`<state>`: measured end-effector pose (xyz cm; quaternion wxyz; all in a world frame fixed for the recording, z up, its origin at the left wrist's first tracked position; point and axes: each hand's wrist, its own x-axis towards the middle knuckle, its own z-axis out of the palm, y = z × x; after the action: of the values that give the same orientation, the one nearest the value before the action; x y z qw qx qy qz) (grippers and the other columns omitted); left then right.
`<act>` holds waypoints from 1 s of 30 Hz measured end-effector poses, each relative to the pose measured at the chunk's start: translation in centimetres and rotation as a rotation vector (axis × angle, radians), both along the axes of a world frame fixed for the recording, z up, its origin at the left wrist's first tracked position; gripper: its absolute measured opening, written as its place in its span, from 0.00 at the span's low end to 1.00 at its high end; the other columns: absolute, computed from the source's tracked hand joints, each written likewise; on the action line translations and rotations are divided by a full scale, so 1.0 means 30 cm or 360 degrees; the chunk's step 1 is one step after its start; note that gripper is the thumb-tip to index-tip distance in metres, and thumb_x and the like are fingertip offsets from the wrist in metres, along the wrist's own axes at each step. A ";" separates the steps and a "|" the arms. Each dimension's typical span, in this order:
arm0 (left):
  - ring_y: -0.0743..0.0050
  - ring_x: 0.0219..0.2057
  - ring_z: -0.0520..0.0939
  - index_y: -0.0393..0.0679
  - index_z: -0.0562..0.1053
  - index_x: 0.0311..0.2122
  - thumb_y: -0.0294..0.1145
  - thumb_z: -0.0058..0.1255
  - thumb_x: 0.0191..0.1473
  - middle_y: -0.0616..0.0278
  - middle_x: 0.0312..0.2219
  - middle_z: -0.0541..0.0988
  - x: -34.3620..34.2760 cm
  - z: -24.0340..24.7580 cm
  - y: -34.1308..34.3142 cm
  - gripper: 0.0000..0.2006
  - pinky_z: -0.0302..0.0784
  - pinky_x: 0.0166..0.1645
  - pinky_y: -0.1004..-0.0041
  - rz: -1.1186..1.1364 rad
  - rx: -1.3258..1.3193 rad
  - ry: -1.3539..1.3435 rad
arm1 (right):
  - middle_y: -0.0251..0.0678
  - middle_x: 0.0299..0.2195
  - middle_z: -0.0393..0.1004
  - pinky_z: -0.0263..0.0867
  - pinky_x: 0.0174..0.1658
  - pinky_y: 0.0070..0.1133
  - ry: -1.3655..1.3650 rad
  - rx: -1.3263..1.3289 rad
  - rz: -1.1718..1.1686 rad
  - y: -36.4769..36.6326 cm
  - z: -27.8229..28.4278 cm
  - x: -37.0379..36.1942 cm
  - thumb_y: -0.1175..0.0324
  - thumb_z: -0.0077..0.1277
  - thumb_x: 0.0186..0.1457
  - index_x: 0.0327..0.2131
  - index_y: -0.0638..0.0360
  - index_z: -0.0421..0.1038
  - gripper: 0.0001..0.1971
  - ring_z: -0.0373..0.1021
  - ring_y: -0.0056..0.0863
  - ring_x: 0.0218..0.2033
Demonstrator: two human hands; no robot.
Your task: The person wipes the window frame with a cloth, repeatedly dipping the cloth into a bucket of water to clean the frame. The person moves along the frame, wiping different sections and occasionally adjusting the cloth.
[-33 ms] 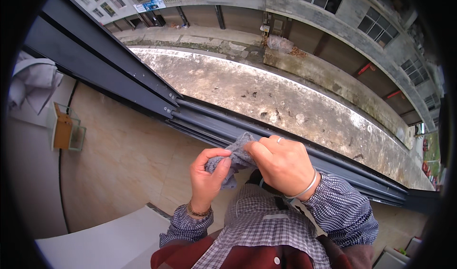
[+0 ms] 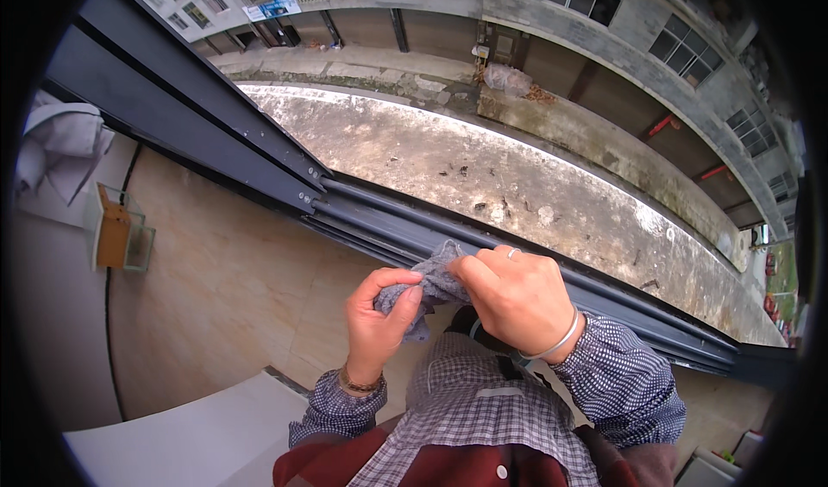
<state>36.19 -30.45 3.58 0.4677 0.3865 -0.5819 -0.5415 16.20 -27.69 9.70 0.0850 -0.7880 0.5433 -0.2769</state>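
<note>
A crumpled grey cloth (image 2: 438,282) is bunched up between my two hands, just above the near side of a dark grey window track (image 2: 388,219). My left hand (image 2: 376,321) pinches the cloth's left part between thumb and fingers. On the other side my right hand (image 2: 523,302), back upward, is closed on the upper right part; its fingertips are hidden behind the hand. One end of the cloth hangs down below my left fingers.
A dark window frame post (image 2: 190,99) rises at the left. Beyond the track lies a stained concrete ledge (image 2: 414,150), with a building across from it. Grey fabric (image 2: 65,146) hangs at far left, near a small wood-and-glass box (image 2: 116,232). A white surface (image 2: 198,435) stands lower left.
My right hand has shifted very slightly to the right. Both hands keep their grip on the cloth.
</note>
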 end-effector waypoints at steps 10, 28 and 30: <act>0.72 0.32 0.78 0.44 0.81 0.39 0.17 0.62 0.43 0.63 0.32 0.75 -0.002 0.007 -0.025 0.15 0.75 0.35 0.76 0.0085 -0.0719 -0.0472 | 0.33 0.20 0.68 0.66 0.24 0.29 0.0018 0.0264 -0.0026 0.025 0.046 -0.039 0.74 0.53 0.44 0.29 0.56 0.68 0.06 0.72 0.34 0.22; 0.72 0.30 0.77 0.43 0.81 0.36 0.15 0.63 0.37 0.63 0.31 0.73 0.006 0.006 -0.044 0.17 0.74 0.32 0.75 -0.0033 -0.0727 -0.0545 | 0.34 0.22 0.69 0.67 0.25 0.29 0.0079 0.0275 0.0092 -0.028 0.037 -0.016 0.75 0.53 0.41 0.27 0.57 0.65 0.08 0.72 0.35 0.24; 0.73 0.30 0.78 0.45 0.81 0.37 0.16 0.64 0.37 0.63 0.32 0.73 0.014 0.002 -0.045 0.17 0.75 0.32 0.75 -0.0051 -0.0715 -0.0547 | 0.34 0.22 0.69 0.67 0.25 0.29 0.0083 0.0318 0.0118 -0.040 0.032 -0.016 0.74 0.54 0.41 0.27 0.58 0.64 0.09 0.72 0.36 0.24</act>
<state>36.62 -31.78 3.65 0.4276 0.3501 -0.7640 -0.3330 15.72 -28.90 10.65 0.1591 -0.8020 0.5408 -0.1974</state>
